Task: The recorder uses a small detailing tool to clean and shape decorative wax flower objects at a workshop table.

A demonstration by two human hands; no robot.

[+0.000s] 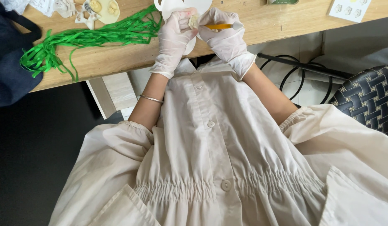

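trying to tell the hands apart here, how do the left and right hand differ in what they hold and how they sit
The left hand pinches a small pale lump; the right hand grips an orange-handled tool pointed at that lump. The left wrist wears a thin metal bangle; the right forearm is bare. Both wear white gloves and work at the wooden table edge.

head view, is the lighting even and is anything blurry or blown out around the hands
Head view: soft, even daylight, no hard shadows; the white gloves on the left hand and right hand look nearly washed out against the white plate; the small piece and orange tool are slightly soft; the floor at left is very dark.
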